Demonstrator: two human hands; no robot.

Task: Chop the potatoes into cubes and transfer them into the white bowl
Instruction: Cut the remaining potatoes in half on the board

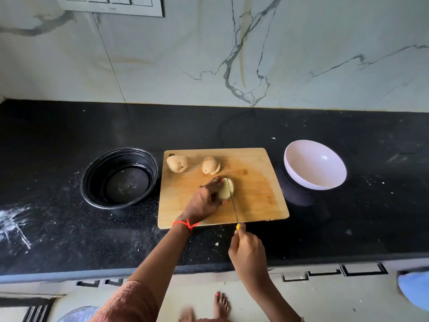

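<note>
- Here, the left hand [206, 201] holds a cut potato [226, 190] on the board [255, 201].
- The right hand [247, 254] grips the knife [233, 203], blade across that potato.
- Right of both hands: the white bowl [314, 165].

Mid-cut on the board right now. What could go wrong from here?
1. The left hand holds the cut potato with its fingertips right beside the knife; a slip could nick them.
2. That piece is small and rounded, so it may shift under the blade.
3. The whole potato sits near the board corner and might roll off if the board is jolted.
</note>
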